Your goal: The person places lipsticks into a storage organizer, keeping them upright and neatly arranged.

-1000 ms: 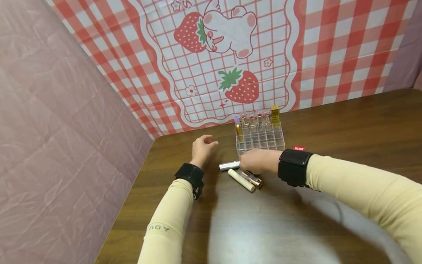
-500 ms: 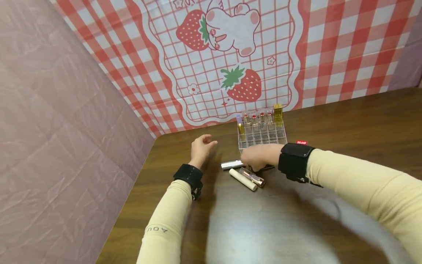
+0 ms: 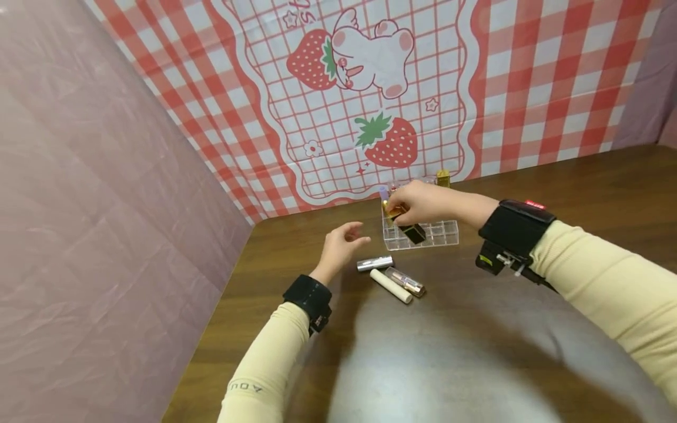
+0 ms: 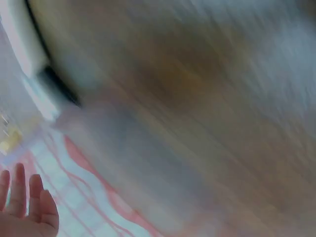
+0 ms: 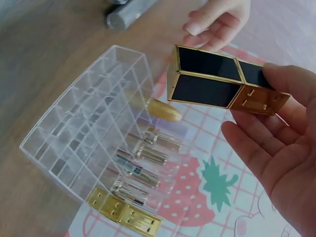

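Observation:
My right hand pinches a square black-and-gold lipstick by one end between thumb and fingers. The lipstick is tilted, above the clear compartmented lipstick organizer. My left hand is held left of the organizer with relaxed, slightly bent fingers and nothing in them. Close to it on the table lies a silver tube. In front of that are a cream-coloured tube and a clear-capped lipstick, side by side. The left wrist view is mostly blurred.
In the organizer's back row stand several clear-capped lipsticks and a gold square tube. A rounded gold tube stands at one side. Behind the organizer hangs a red checked cloth; pink fabric covers the left.
My right hand has lifted from among the tubes on the table, bringing the black-and-gold lipstick up over the organizer. My left hand has shifted slightly right; the other tubes stay put.

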Tool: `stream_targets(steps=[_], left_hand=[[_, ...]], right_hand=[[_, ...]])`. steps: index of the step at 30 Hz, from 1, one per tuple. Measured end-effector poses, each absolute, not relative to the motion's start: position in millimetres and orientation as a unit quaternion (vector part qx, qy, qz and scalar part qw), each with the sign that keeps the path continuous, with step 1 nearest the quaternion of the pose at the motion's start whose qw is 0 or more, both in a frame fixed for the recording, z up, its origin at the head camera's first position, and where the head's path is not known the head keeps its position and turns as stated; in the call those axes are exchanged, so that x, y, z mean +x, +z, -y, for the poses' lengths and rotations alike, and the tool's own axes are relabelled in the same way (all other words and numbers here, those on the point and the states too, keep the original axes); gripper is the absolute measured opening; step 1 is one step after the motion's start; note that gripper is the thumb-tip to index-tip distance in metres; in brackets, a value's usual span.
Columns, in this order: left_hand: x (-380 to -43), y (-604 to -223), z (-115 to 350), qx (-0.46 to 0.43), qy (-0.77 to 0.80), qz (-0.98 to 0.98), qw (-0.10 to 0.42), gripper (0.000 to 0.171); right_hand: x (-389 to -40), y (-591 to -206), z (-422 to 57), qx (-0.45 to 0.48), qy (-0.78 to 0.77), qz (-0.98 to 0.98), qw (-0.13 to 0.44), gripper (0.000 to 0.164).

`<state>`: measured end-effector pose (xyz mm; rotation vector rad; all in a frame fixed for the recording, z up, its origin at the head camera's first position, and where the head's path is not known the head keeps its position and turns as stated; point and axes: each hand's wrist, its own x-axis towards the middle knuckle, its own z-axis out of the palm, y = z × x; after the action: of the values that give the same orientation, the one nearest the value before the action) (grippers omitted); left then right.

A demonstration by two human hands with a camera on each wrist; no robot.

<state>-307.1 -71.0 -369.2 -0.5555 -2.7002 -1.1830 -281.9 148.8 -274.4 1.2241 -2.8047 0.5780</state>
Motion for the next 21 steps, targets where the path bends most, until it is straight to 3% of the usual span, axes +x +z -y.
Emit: stream_targets(steps=[3, 7, 14, 21], left_hand=[[-295.4, -365.4, 56.0, -0.238, -0.387, 0.891, 0.029, 0.045], [-284.4, -358.6, 37.3, -0.283, -0.386, 0.878, -0.01, 0.05], [-281.6, -347.7, 26.1, -0.279, -0.415, 0.866, 0.009, 0.038], [-286.5, -336.5, 31.1, -0.276, -0.444, 0.853, 0.0, 0.032]], right_hand=[[-279.4, -271.5, -152.1, 0.365, 0.216, 0.905, 0.033, 0.025], [-274.8, -269.3, -153.1, 0.353, 0.244, 0.902, 0.042, 0.027], [-270.8, -264.1, -147.7, 0.349, 0.26, 0.898, 0.061, 0.029], [-271.1, -256.1, -151.1, 0.307, 0.312, 0.898, 0.046, 0.031]])
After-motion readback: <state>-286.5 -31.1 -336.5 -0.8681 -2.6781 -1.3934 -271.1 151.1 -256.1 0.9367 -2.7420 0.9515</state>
